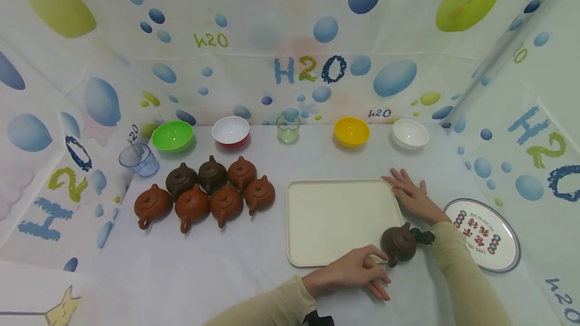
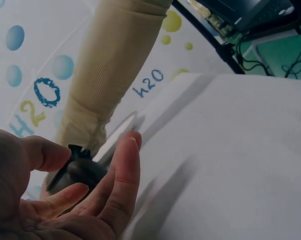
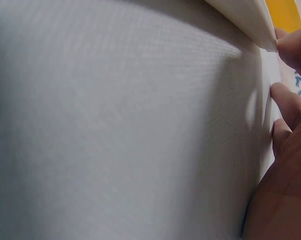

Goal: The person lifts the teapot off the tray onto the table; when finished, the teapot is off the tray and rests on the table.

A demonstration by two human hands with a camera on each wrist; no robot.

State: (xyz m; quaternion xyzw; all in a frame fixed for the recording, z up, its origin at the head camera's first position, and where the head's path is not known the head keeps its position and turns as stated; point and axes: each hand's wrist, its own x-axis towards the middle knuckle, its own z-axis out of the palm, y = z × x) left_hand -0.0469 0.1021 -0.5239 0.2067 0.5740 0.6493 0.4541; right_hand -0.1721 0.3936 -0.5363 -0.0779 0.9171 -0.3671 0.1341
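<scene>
A cream tray (image 1: 335,220) lies right of the middle of the table. My right hand (image 1: 414,197) rests at its far right corner with the fingers stretched out; one fingertip touches the tray rim (image 3: 250,20) in the right wrist view. A dark brown teapot (image 1: 401,243) stands over the tray's near right corner, between the left hand and right wrist. Just left of this teapot is my left hand (image 1: 355,273), palm turned inward, fingers loosely bent, holding nothing. Whether its index finger touches the teapot I cannot tell.
Several brown and reddish teapots (image 1: 192,205) stand grouped on the left. Along the back are green (image 1: 172,136), white-and-red (image 1: 231,132), yellow (image 1: 352,132) and white (image 1: 410,134) bowls and a glass (image 1: 288,129). A blue glass (image 1: 139,161) stands far left, an oval plate (image 1: 482,235) right.
</scene>
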